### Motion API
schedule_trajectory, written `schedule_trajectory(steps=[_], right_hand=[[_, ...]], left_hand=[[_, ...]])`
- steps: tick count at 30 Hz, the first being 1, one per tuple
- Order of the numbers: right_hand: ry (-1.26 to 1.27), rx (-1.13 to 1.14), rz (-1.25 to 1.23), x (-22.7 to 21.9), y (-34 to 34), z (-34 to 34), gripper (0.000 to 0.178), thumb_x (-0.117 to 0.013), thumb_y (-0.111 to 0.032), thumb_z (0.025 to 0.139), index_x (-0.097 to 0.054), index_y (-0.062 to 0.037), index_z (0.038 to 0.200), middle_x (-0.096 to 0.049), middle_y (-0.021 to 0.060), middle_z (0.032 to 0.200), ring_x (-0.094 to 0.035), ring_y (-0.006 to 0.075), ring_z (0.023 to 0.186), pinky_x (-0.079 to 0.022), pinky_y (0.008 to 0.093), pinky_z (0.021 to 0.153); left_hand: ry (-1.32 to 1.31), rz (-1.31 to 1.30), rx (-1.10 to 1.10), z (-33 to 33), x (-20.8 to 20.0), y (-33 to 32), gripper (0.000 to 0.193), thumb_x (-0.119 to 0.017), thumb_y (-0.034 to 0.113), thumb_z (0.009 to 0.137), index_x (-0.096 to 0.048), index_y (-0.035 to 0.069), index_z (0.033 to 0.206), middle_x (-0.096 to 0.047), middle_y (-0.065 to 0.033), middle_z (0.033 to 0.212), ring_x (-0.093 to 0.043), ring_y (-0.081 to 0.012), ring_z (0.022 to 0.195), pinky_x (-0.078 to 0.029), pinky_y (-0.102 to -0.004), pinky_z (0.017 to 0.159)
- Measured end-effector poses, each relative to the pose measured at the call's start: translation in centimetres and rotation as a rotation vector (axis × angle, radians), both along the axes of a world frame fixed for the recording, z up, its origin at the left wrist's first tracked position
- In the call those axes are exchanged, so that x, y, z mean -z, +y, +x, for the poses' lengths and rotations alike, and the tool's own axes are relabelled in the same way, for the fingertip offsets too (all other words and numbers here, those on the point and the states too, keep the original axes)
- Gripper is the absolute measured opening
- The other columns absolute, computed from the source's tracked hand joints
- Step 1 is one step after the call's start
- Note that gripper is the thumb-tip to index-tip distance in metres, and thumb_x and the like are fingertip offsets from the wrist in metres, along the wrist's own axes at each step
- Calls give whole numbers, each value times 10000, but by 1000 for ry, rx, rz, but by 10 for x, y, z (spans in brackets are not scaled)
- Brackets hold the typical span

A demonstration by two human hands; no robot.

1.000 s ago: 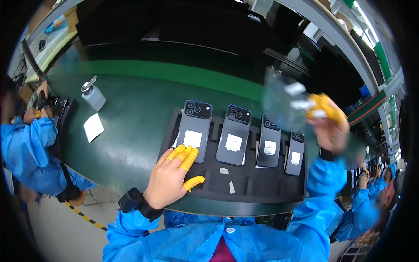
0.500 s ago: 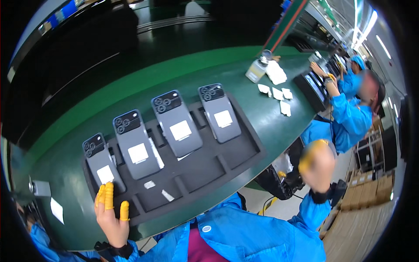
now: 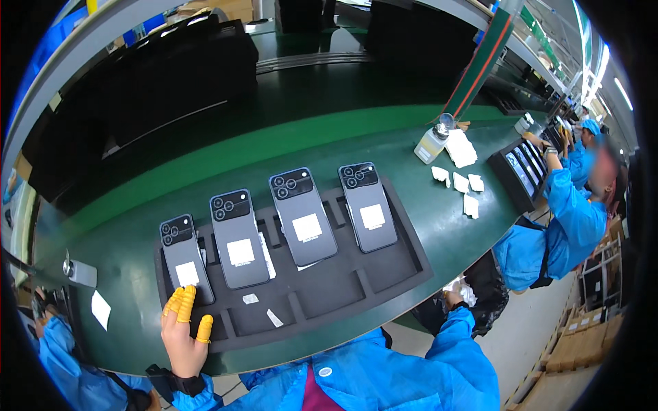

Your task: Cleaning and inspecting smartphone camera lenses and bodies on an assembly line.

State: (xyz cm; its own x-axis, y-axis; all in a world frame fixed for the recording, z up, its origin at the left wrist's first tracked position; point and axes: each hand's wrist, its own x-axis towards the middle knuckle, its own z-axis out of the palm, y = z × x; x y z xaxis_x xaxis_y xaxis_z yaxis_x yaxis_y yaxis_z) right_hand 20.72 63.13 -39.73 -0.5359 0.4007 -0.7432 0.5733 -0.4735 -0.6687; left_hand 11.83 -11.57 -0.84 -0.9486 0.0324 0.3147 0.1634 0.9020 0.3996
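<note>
Four-across is the row of dark grey phones on a black foam tray (image 3: 327, 299); each lies back up with a white label on it. My left hand (image 3: 184, 342), in yellow finger cots, has its fingers stretched out. Its fingertips touch the lower part of the leftmost phone (image 3: 179, 257), by the label. Beside it are the second phone (image 3: 232, 219), the third phone (image 3: 296, 205) and the rightmost phone (image 3: 362, 198). My right hand (image 3: 454, 299) is down past the table edge, at a black plastic bag (image 3: 490, 294) with crumpled white material (image 3: 467, 291); its fingers are hidden.
White scraps (image 3: 253, 299) lie in the tray. A pump bottle (image 3: 432, 142), white wipes (image 3: 461, 148) and several crumpled pieces (image 3: 470, 207) sit at the right. Another bottle (image 3: 82, 274) and a white sheet (image 3: 101, 310) are left. A co-worker (image 3: 569, 226) works by a black rack (image 3: 524, 171).
My right hand has come down and inward from its raised spot at the right to the black bag. My left hand stays on the leftmost phone. The whole view has shifted.
</note>
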Motion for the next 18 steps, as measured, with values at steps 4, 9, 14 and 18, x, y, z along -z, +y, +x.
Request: schedule_trajectory(steps=[4, 9, 14, 18], right_hand=[[-362, -1391, 1251, -81, -10, -16, 235, -516, -123, 880, -694, 10, 958, -696, 220, 1030, -690, 352, 906, -544, 437, 757], [-286, -816, 863, -235, -54, -38, 231, -546, -131, 893, -671, 42, 982, -709, 202, 858, -713, 358, 721, -595, 493, 566], [3, -98, 1742, -390, -148, -92, 213, -673, -215, 852, -656, -28, 952, -681, 201, 918, -656, 394, 850, -521, 462, 751], [583, -365, 1947, -392, -166, -181, 350, -706, -39, 752, -640, -48, 1096, -625, 151, 1092, -594, 333, 1029, -503, 393, 862]], left_hand=[[-12, 6, -14, 2, -1, 2, 521, -709, 138, 810, -583, 19, 1301, -597, -190, 1271, -536, -392, 1190, -406, -429, 1027], [-21, -6, -17, 1, 3, -2, 483, -693, 186, 842, -589, -6, 1273, -606, -191, 1261, -534, -391, 1195, -398, -430, 1031], [7, -35, 13, -2, 2, -1, 478, -692, 204, 851, -593, -8, 1268, -614, -188, 1250, -545, -392, 1181, -400, -428, 1029], [25, 4, 20, -2, 6, -5, 472, -689, 205, 858, -594, -8, 1269, -616, -186, 1251, -548, -388, 1183, -400, -427, 1030]])
